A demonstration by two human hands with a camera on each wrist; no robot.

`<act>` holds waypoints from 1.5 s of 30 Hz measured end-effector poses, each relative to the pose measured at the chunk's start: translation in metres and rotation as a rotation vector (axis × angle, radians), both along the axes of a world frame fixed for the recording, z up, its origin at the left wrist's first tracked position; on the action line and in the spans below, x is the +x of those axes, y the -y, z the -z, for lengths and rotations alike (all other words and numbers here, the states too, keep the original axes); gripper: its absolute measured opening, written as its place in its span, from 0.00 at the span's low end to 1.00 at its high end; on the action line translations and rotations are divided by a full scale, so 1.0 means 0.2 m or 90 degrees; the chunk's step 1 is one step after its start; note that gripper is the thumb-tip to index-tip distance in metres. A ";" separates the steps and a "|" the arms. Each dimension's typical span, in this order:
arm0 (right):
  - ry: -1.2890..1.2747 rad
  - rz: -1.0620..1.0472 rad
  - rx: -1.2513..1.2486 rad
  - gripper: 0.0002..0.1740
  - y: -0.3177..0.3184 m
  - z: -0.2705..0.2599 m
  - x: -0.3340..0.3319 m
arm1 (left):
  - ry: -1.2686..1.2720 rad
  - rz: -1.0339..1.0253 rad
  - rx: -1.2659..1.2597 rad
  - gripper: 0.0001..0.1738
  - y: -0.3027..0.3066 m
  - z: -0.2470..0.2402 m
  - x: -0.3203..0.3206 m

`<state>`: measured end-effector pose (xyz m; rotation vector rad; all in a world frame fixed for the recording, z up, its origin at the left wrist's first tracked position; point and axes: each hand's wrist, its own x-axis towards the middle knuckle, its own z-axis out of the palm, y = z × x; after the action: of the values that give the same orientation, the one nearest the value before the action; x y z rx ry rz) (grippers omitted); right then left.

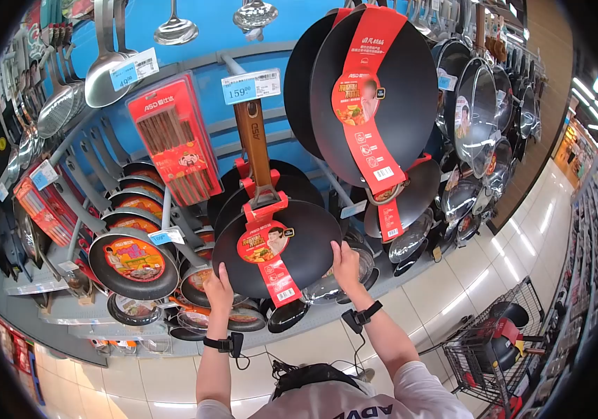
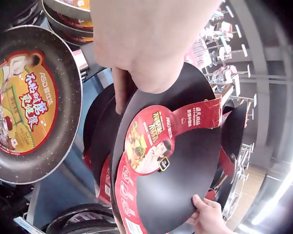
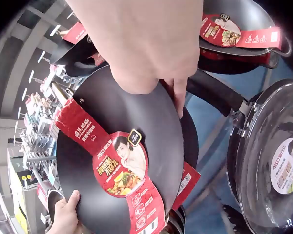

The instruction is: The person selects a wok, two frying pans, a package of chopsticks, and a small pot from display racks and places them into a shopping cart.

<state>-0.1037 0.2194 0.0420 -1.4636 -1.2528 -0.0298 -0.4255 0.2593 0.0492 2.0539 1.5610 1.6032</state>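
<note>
A black wok (image 1: 311, 241) with a wooden handle (image 1: 251, 143) and a red cardboard sleeve (image 1: 271, 269) hangs from the rack, handle up, below a price tag. My left hand (image 1: 219, 290) grips its rim at the lower left. On the opposite side my right hand (image 1: 346, 269) holds the rim, thumb on the inner face and fingers behind. Seen from the left wrist, the fingers of the left hand (image 2: 141, 53) wrap behind the edge. The right wrist view shows more black pans directly behind this wok, close to the right hand (image 3: 146, 53).
Larger black woks (image 1: 313, 98) hang at upper right. A packet of chopsticks (image 1: 173, 136) and several frying pans (image 1: 135, 262) hang to the left. Glass-lidded pans (image 1: 477, 105) hang farther right. A shopping cart (image 1: 501, 342) holding goods stands behind on the tiled floor (image 1: 411, 314).
</note>
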 end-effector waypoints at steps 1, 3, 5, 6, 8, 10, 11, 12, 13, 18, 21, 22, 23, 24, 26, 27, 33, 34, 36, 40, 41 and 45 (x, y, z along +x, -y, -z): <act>-0.002 0.001 -0.005 0.17 -0.01 -0.01 0.01 | 0.009 0.001 0.024 0.18 -0.01 -0.01 0.01; -0.004 -0.007 -0.011 0.17 -0.01 -0.01 0.00 | -0.001 -0.002 0.004 0.18 -0.02 0.01 -0.01; -0.012 0.001 -0.032 0.18 -0.02 0.01 0.00 | -0.008 -0.002 -0.012 0.18 -0.03 0.00 -0.01; -0.015 -0.001 -0.008 0.19 -0.03 0.02 0.00 | -0.005 -0.004 -0.007 0.18 -0.02 0.00 -0.01; -0.011 0.001 0.013 0.19 -0.05 0.04 0.00 | -0.010 -0.012 -0.002 0.18 -0.02 0.00 -0.01; -0.016 -0.001 0.010 0.18 -0.06 0.06 0.00 | -0.031 -0.012 0.012 0.18 -0.03 0.01 -0.01; -0.021 -0.004 0.010 0.18 -0.06 0.07 0.00 | -0.051 -0.013 0.028 0.19 -0.02 0.01 -0.02; -0.029 -0.011 0.001 0.17 -0.06 0.07 0.00 | -0.053 -0.019 0.012 0.19 -0.02 0.01 -0.02; -0.033 -0.008 -0.008 0.17 -0.06 0.07 0.00 | -0.057 -0.015 0.004 0.19 -0.01 0.01 -0.02; -0.025 -0.014 -0.013 0.16 -0.03 0.06 -0.01 | -0.039 -0.023 0.006 0.18 0.01 0.00 -0.03; -0.046 -0.019 -0.024 0.16 -0.03 0.07 -0.01 | -0.034 -0.008 -0.013 0.17 0.03 0.00 -0.05; -0.059 -0.028 -0.030 0.17 -0.01 0.08 -0.02 | -0.036 -0.009 -0.027 0.17 0.04 -0.01 -0.05; -0.070 -0.027 -0.037 0.17 0.01 0.08 -0.04 | -0.040 -0.010 -0.042 0.17 0.04 -0.02 -0.06; -0.050 -0.016 -0.024 0.16 0.01 0.08 -0.04 | -0.028 -0.014 -0.004 0.17 0.04 -0.02 -0.05; -0.057 -0.020 -0.023 0.15 0.03 0.07 -0.05 | -0.034 -0.013 -0.021 0.17 0.08 -0.05 -0.04; -0.067 -0.026 -0.027 0.15 0.04 0.07 -0.06 | -0.035 -0.012 -0.037 0.17 0.10 -0.07 -0.05; -0.097 -0.022 -0.043 0.14 0.08 0.08 -0.09 | -0.086 -0.075 -0.079 0.20 0.17 -0.10 -0.07; -0.119 -0.033 -0.058 0.13 0.09 0.06 -0.10 | -0.074 -0.075 -0.070 0.20 0.18 -0.10 -0.07; -0.121 -0.035 -0.052 0.13 0.09 0.07 -0.11 | -0.069 -0.076 -0.066 0.19 0.18 -0.09 -0.10; -0.118 -0.037 -0.071 0.12 0.08 0.08 -0.11 | -0.088 -0.081 -0.093 0.19 0.17 -0.08 -0.12; -0.121 -0.047 -0.050 0.12 0.06 0.07 -0.10 | -0.091 -0.090 -0.087 0.20 0.16 -0.08 -0.11; -0.120 -0.047 -0.044 0.11 0.04 0.06 -0.10 | -0.072 -0.097 -0.018 0.22 0.13 -0.10 -0.07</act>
<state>-0.1236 0.2110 0.0296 -1.4420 -1.1627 0.1987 -0.4402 0.2329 0.0690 2.0902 1.8085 1.5253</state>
